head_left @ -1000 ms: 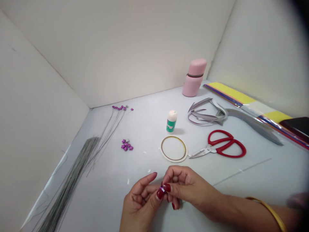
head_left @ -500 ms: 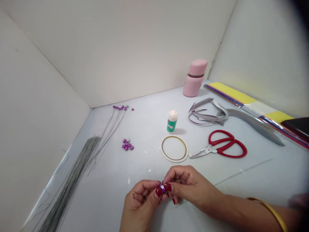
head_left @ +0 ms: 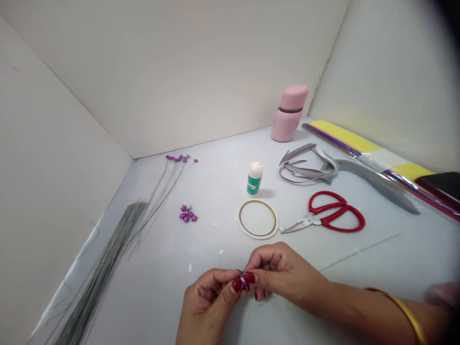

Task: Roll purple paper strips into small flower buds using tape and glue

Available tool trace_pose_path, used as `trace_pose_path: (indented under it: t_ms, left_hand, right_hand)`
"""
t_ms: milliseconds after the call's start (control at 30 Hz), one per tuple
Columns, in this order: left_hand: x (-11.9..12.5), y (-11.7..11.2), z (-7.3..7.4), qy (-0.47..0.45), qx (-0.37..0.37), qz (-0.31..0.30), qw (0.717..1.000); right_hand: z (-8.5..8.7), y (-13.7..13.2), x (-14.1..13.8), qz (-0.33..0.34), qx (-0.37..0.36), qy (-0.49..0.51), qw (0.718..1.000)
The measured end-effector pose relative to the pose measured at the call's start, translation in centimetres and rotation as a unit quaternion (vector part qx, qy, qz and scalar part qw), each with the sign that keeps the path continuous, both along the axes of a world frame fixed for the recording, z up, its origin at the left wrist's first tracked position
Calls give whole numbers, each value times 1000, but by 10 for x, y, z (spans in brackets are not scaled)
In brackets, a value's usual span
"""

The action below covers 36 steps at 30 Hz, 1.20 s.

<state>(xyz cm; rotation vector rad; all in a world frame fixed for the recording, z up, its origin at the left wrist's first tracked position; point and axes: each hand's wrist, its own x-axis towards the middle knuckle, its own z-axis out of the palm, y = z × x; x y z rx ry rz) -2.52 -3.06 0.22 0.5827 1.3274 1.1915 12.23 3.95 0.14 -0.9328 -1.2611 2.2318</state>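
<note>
My left hand (head_left: 208, 299) and my right hand (head_left: 280, 270) meet low in the middle of the view. Their fingertips, with dark red nails, pinch a tiny purple and white piece (head_left: 244, 282) between them. The fingers hide most of it, so its exact form cannot be made out. A yellow bangle (head_left: 404, 311) circles my right forearm. The nearest object to my hands is a white card ring with a gold inner edge (head_left: 258, 234), lying on the white work surface (head_left: 161, 297) a little above them.
Red-handled scissors (head_left: 334, 213) lie right of the ring. Behind stand a small green-labelled glue bottle (head_left: 255, 178) and a pink flask (head_left: 288, 114). Grey paper strips (head_left: 305, 167), purple flowers (head_left: 187, 214), a long bundle of wires (head_left: 102, 273) and a coloured paper pack (head_left: 345, 139) surround them.
My left fingers have closed in around the small piece, and more purple now shows at the pinch. The whole scene has shifted slightly in view.
</note>
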Motion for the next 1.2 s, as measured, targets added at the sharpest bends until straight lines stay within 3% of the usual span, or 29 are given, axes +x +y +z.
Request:
trace_pose_path:
  t_ms: [1200]
  left_hand:
    - [4, 1, 0, -86, -14, 34, 996]
  right_hand:
    - [-2, -1, -1, 6, -61, 31, 998]
